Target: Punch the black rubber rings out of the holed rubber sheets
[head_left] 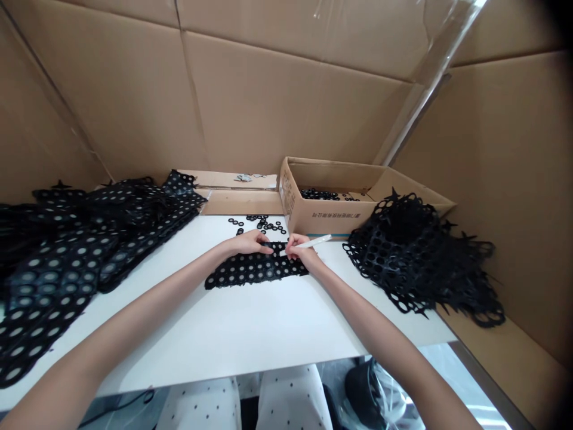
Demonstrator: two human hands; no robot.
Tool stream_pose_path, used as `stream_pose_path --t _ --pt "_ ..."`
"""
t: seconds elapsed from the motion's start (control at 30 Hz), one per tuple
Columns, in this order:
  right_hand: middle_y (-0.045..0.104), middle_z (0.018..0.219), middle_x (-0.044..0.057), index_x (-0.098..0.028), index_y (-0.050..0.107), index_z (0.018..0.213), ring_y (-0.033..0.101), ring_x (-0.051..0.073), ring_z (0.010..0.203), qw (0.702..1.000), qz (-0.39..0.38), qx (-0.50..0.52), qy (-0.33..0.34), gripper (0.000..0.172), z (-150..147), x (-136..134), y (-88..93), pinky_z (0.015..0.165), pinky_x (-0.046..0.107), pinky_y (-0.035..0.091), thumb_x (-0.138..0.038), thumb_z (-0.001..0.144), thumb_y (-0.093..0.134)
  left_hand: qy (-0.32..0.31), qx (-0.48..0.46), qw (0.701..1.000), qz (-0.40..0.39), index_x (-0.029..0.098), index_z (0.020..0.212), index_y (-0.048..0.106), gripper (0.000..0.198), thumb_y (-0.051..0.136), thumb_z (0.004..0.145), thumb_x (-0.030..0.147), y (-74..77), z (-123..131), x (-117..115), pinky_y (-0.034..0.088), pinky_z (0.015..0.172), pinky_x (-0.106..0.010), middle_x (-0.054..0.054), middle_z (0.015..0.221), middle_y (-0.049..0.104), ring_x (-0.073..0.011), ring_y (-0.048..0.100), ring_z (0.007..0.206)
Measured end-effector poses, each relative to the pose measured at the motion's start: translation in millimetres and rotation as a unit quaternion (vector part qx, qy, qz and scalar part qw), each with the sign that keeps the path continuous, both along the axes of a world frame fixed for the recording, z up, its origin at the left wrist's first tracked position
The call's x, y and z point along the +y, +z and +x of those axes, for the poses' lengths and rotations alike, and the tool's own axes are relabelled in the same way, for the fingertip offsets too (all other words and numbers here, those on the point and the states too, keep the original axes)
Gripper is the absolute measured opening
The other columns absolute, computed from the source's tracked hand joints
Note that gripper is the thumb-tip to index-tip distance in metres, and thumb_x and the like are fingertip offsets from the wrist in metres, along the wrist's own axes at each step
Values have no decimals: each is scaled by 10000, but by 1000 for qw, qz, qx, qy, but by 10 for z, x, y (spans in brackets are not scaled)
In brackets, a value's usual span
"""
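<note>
Dotted trousers (268,397) show below the near edge of the white desk (250,334), over which a person's two bare forearms reach forward. The hands meet at the far edge of a black perforated sheet (250,272) lying flat on the desk, its holes showing pale discs. The left hand (249,242) has its fingers curled down onto that edge; whether they pinch it or only press it cannot be told. The right hand (301,252), just beside the left, is closed around a white tool (314,242), its slim shaft pointing away to the right and its tip at the sheet. Well to the left of the hands lies a heap of similar filled sheets (67,263); to their right, a pile of open black webbing (421,257). Just beyond the hands, loose black rings (265,224) are scattered on the desk. Behind the right hand stands an open cardboard box (331,215) with more black pieces inside, and cardboard walls (268,101) close off the back.
</note>
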State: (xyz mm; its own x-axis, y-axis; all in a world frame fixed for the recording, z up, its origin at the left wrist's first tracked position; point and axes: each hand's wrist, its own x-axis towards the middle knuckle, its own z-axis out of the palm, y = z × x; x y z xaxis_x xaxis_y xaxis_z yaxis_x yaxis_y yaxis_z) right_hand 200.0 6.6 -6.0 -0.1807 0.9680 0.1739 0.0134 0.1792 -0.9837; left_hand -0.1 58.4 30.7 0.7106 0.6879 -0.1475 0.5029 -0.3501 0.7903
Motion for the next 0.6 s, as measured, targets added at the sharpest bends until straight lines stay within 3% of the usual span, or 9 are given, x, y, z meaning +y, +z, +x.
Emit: stream_pose_path --t 0.17,0.6 --pt "500 428 -38 -165 469 563 378 75 383 999 17 14 -27 93 4 6 -18 393 179 239 -166 607 551 84 25 996 25 156 539 525 337 664 559 462 -73 125 -25 232 524 -234 47 475 387 -97 326 513" --pt "548 492 -28 -166 490 601 447 93 429 999 14 -18 34 146 -57 -70 70 434 190 321 -214 617 626 118 -72 988 -63 133 563 577 308 691 530 417 -86 101 -127 274 539 -232 30 514 492 -101 391 530"
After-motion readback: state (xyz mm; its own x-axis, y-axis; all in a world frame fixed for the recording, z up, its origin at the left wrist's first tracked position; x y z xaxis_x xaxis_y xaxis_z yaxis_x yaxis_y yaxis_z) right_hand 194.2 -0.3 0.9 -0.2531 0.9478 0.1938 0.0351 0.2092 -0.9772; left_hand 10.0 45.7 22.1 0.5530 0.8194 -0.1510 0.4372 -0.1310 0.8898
